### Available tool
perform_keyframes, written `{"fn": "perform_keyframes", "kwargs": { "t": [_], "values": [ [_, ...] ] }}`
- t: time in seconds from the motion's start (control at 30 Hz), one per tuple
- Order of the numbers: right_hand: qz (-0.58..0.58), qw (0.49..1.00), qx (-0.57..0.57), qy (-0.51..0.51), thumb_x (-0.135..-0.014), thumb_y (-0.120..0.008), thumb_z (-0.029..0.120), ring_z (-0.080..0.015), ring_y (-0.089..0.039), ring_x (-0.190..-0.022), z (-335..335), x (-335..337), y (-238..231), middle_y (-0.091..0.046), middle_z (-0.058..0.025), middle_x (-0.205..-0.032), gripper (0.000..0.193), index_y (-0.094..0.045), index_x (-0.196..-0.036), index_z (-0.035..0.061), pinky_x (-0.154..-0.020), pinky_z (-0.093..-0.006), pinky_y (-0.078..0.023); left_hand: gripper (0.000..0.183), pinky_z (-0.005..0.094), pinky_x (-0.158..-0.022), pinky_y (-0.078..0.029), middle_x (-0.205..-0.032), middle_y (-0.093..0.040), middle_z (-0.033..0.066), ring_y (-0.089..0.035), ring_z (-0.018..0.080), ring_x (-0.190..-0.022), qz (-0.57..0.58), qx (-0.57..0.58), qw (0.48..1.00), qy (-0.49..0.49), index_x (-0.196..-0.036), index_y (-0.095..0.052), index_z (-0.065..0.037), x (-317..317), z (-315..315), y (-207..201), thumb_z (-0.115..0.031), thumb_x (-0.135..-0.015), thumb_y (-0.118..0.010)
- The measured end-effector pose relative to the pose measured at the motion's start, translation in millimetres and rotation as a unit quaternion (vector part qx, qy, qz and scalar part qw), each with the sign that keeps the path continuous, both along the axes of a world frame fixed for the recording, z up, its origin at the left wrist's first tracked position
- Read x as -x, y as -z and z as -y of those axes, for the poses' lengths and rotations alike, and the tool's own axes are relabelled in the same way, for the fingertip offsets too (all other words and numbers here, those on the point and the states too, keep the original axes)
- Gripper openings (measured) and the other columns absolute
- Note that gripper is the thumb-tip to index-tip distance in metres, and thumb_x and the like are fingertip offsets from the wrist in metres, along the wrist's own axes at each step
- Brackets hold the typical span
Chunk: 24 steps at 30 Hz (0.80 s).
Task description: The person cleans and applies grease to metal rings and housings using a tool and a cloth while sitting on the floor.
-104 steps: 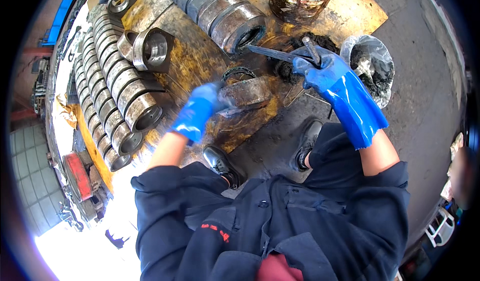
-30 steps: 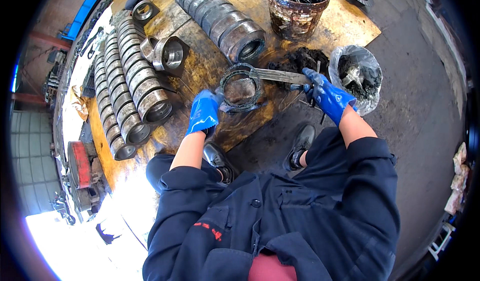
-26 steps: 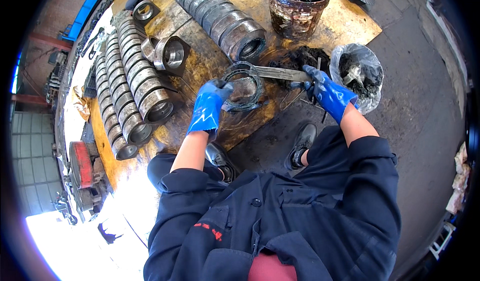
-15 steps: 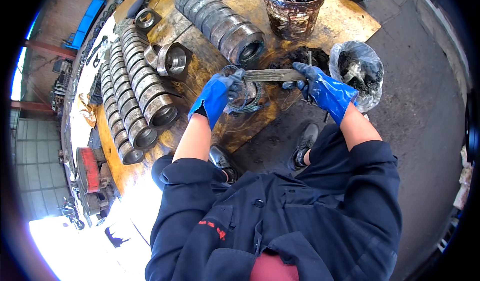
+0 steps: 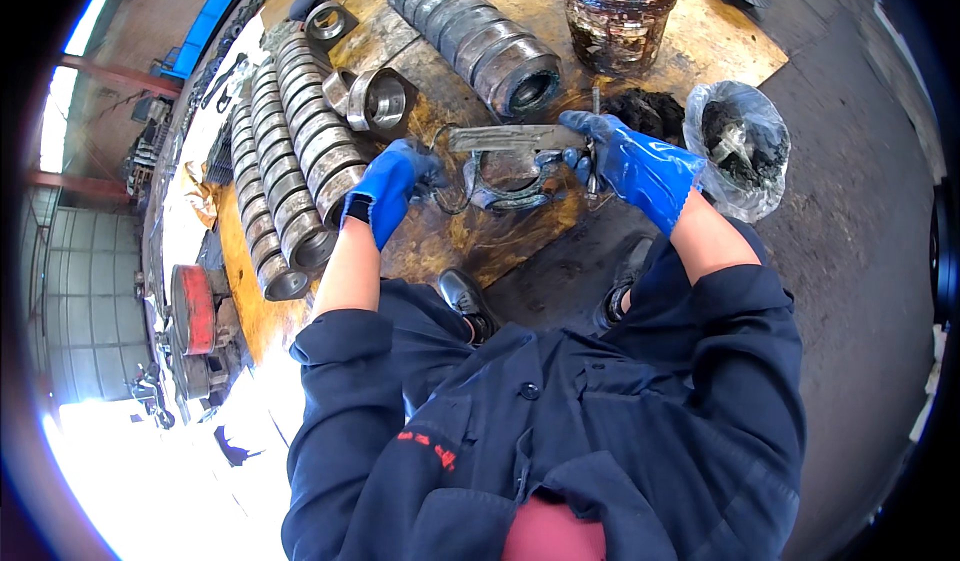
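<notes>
My right hand [image 5: 640, 161], in a blue rubber glove, is closed round the right end of a flat grey metal strip [image 5: 500, 139], held level. A thin upright rod [image 5: 595, 176] passes by its fingers; I cannot tell if it is gripped. At the strip's other end, my gloved left hand [image 5: 402, 181] has its fingers pinched on a thin dark ring [image 5: 452, 211], apart from the strip. Below the strip, a wide metal ring [image 5: 508, 201] with a greasy rim rests on the stained board, partly hidden by the strip.
Rows of stacked metal rings [image 5: 315, 131] lie at the left, with a thicker row [image 5: 470, 36] beyond. A dirty bucket [image 5: 612, 36] of rings stands at the back. A clear plastic bag [image 5: 765, 176] with black grease sits right, beside a dark greasy heap [image 5: 650, 111].
My left hand has come off the strip's left end and moved left and slightly down with the thin ring. My right hand keeps the strip. The whole view has shifted slightly.
</notes>
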State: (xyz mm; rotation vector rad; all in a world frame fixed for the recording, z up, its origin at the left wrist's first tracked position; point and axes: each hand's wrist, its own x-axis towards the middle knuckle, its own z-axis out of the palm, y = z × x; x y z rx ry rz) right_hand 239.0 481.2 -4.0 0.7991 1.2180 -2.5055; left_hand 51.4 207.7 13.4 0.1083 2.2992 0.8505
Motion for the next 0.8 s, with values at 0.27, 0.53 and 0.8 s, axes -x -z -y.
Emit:
{"fn": "perform_keyframes", "kwargs": {
  "t": [0.27,0.53,0.8],
  "values": [
    [-0.019,1.0,0.011,0.017,-0.092,-0.061,0.024,-0.0096,-0.053,-0.056,18,-3,-18,-0.063,-0.0057,-0.08,0.025,-0.059,-0.107,0.0044,-0.042,-0.0206,-0.041,0.006,0.0304,-0.05,-0.044,-0.067,-0.058,0.0069,-0.056,0.0194,-0.058,-0.005,-0.163,0.983,-0.089,-0.082,-0.061,-0.003,12,54,-38,-0.002,-0.083,-0.055],
    [0.088,0.996,-0.002,-0.027,-0.092,-0.057,0.023,-0.0087,-0.044,-0.044,75,33,-28,-0.055,0.004,-0.059,0.005,-0.059,-0.089,0.0193,-0.036,-0.026,-0.033,0.019,0.0347,-0.065,-0.054,-0.099,-0.072,0.0101,-0.068,0.0187,-0.078,0.052,-0.375,0.907,-0.183,-0.105,-0.065,-0.009,29,65,-2,-0.022,-0.093,-0.058],
    [0.071,0.996,-0.051,-0.019,-0.092,-0.059,0.023,-0.0088,-0.047,-0.046,84,54,-8,-0.057,0.0019,-0.063,0.007,-0.061,-0.092,0.0161,-0.039,-0.0251,-0.036,0.019,0.0418,-0.072,-0.056,-0.104,-0.072,0.0033,-0.068,0.0193,-0.091,0.046,-0.407,0.879,-0.244,-0.107,-0.065,-0.016,29,50,31,-0.028,-0.093,-0.061]
  ]
}}
